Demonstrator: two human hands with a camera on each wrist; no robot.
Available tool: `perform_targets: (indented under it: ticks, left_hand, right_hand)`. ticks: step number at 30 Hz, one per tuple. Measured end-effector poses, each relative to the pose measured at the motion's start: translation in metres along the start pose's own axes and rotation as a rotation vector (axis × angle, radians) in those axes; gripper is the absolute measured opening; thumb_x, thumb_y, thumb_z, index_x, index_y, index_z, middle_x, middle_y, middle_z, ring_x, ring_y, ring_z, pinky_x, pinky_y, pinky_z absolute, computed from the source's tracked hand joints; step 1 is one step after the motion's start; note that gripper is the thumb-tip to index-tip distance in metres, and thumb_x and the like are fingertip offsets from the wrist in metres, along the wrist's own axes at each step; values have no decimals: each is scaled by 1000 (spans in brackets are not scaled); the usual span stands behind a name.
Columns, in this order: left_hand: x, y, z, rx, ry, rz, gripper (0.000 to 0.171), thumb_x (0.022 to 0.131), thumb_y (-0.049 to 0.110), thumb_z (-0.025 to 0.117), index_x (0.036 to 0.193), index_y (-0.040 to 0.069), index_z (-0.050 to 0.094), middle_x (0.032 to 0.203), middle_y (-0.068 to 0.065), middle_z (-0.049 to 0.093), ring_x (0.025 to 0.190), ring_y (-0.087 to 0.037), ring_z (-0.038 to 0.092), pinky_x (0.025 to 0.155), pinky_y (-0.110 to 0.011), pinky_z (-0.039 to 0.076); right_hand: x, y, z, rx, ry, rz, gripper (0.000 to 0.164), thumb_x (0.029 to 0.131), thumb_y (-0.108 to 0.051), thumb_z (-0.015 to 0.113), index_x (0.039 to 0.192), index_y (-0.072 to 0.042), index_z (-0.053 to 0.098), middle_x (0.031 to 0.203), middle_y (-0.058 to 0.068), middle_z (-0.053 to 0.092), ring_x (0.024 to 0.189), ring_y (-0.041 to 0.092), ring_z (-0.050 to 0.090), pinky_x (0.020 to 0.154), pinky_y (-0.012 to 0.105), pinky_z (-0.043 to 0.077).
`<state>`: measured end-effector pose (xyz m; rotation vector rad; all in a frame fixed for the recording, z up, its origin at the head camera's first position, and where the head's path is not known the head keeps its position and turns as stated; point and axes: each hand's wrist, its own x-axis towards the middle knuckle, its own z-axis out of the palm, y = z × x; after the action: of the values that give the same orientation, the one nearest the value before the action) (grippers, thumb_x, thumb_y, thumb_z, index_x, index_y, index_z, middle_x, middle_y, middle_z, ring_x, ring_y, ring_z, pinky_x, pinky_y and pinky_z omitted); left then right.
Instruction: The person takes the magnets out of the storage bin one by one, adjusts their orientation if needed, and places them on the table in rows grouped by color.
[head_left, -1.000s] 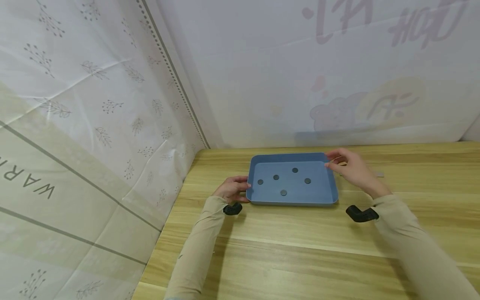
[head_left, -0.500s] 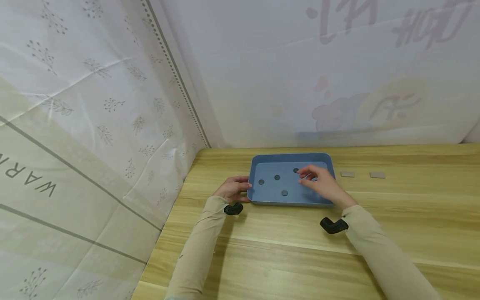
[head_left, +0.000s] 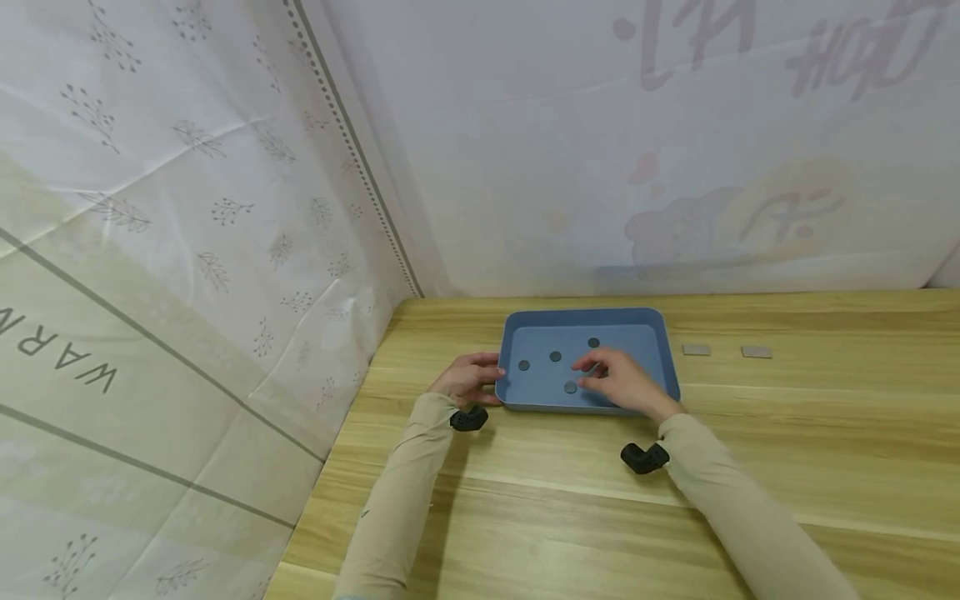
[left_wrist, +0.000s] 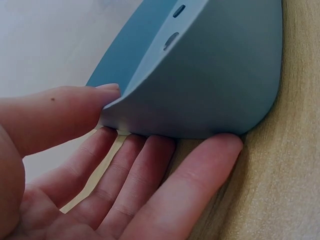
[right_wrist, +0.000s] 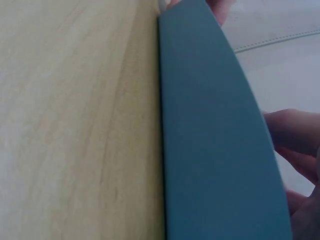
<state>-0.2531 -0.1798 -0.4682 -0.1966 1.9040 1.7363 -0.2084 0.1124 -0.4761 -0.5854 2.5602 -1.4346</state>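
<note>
A blue rectangular tray point(head_left: 671, 367) lies on the wooden table, with several small dark grey round discs point(head_left: 555, 356) spread over its floor. My left hand point(head_left: 465, 379) holds the tray's left end; in the left wrist view its thumb point(left_wrist: 60, 112) laps over the rim and the fingers press the outer wall from below. Over the right part of the tray hovers my right hand point(head_left: 626, 382), thumb and fingers loosely bent and apart. Its fingertips are close to the front disc point(head_left: 571, 387). The hand covers part of the tray floor. In the right wrist view the tray wall hides most of its fingers.
Two flat grey rectangular pieces point(head_left: 696, 350) lie on the table right of the tray. Behind the table hangs a pale printed cloth point(head_left: 525, 167), and another patterned cloth point(head_left: 225, 250) closes off the left side.
My right hand has left the tray's back right corner and moved left and forward over the discs, uncovering the two grey pieces. The left hand stays at the left end.
</note>
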Motion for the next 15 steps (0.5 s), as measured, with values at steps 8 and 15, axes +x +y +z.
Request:
perform_targets:
  ticks: [8, 15]
  left_hand:
    - [-1, 0, 1, 5, -3, 1, 48, 94, 3, 60, 140, 4, 49, 131, -22, 57, 110, -28, 63, 79, -45, 58]
    - [0, 0, 1, 3, -16, 12, 47, 93, 2, 60, 139, 3, 50, 132, -21, 57, 108, -27, 63, 78, -46, 58]
  right_hand:
    - [9, 0, 7, -77, -43, -10, 27, 86, -3, 67, 113, -2, 68, 112, 17, 58, 79, 18, 50, 66, 31, 43]
    - [15, 3, 11, -83, -58, 9, 27, 81, 2, 68, 108, -2, 70, 108, 16, 59, 71, 16, 45, 65, 30, 39]
